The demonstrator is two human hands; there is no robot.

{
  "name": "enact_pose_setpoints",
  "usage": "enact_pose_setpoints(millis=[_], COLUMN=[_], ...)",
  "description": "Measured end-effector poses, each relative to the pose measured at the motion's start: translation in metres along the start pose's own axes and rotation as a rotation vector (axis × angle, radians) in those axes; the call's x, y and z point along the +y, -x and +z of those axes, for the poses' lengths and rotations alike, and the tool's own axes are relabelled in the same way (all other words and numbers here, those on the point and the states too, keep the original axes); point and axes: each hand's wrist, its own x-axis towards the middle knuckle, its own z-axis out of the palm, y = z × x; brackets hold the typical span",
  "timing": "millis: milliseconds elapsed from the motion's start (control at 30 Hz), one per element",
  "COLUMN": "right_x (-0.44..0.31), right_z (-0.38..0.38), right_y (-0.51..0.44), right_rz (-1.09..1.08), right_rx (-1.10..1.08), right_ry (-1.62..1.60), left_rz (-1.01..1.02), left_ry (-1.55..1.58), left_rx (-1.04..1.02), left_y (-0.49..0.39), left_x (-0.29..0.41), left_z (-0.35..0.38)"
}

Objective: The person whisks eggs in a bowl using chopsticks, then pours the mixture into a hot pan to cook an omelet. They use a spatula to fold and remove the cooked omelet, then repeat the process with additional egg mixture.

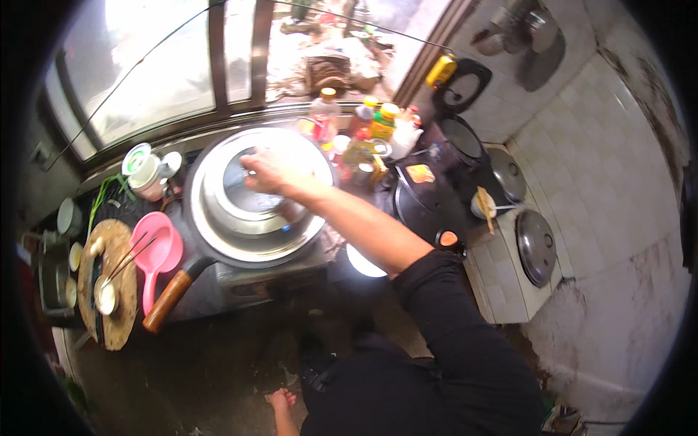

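Note:
My right hand (271, 173) reaches over a metal lid with a glass middle (240, 199), its fingers closed at the centre. The knob itself is hidden under the fingers. The lid sits within a wide, shiny metal rim (210, 240) on a wok, whose wooden handle (169, 302) points toward me at the lower left. Down by my side, my left hand (283, 400) hangs low over the floor with the fingers curled, and no object shows in it.
Left of the wok lie a pink plastic ladle (155, 234) and a round wooden chopping board (121, 231) bearing a small bowl (106, 297) and chopsticks (128, 259). Several bottles (384, 122) stand by the window. A black cooker (420, 199) and a metal pot lid (534, 248) are to the right.

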Motion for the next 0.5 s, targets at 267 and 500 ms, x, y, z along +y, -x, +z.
enact_pose_setpoints(millis=[267,500], right_x=[-0.010,0.106], right_z=[-0.061,-0.084], right_y=[0.117,0.397], right_rz=[-0.080,0.081], right_rx=[0.158,-0.056], right_ry=[-0.149,0.125], left_rz=[0.208,0.312], left_ry=[-0.071,-0.016], left_rx=[0.184,0.203], left_y=[0.013,0.053], left_x=[0.010,0.003], left_z=[-0.003,0.078])
